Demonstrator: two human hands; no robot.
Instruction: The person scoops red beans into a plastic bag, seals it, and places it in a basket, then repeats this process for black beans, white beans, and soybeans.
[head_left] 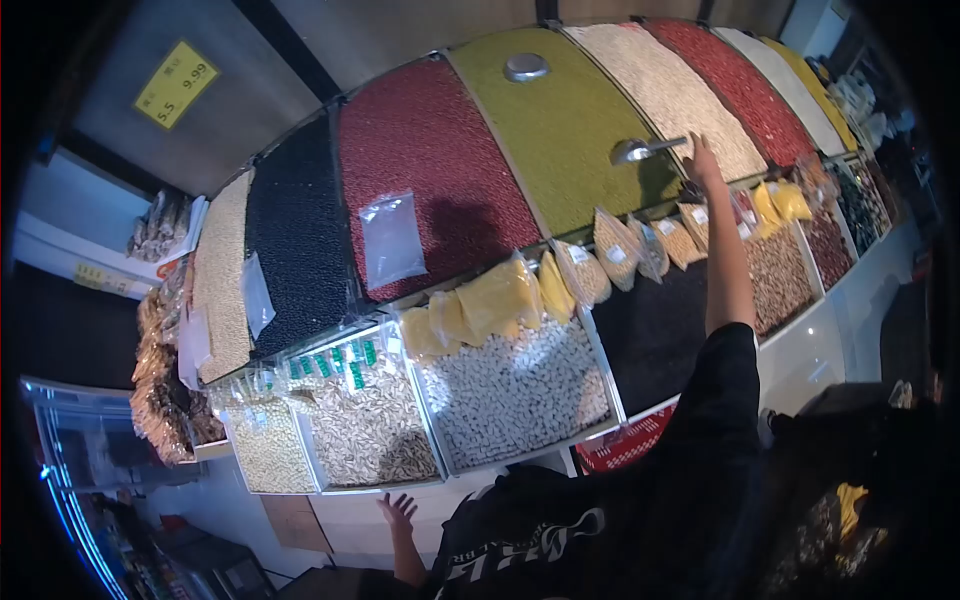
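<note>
My right hand (704,165) reaches far out over the bins, its fingers at the handle end of a metal scoop (632,151) and seemingly closed on it. The scoop's bowl points left over the green beans (550,130), near the divider beside the pale beans (680,90). A dark shadow falls on the green beans below the handle. My left hand (398,510) is low, in front of the lower bins, with fingers spread and nothing in it. Nearest to it is the bin of small dried fish-like pieces (365,420).
A second metal scoop (527,67) lies on the green beans. Red beans (420,140) carry a clear plastic bag (393,240); black beans (295,220) lie farther left. Bagged yellow grain (495,300) and other packets line the ledge. White beans (520,395) fill a lower bin.
</note>
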